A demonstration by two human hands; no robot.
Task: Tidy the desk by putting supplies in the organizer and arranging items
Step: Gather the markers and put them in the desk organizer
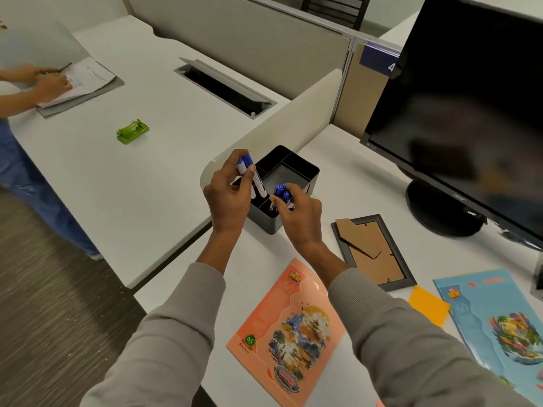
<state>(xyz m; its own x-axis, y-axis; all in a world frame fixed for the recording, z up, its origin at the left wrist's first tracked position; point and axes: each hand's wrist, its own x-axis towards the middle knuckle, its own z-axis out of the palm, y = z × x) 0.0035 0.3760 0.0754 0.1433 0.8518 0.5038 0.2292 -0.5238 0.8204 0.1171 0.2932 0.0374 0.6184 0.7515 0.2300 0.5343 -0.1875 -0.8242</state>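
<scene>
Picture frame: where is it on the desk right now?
In the head view, the picture frame lies back-up on the desk, right of the black organizer, between the monitor base and the orange notebook.

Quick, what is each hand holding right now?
Left hand: holding blue-capped white markers over the black organizer.
Right hand: holding other blue markers, caps up.

One wide-angle camera worn on the head, looked forward and down across the desk [346,171], close range, left hand [227,198] and right hand [299,218] sat near frame centre, monitor [470,98] was cropped at the right edge
</scene>
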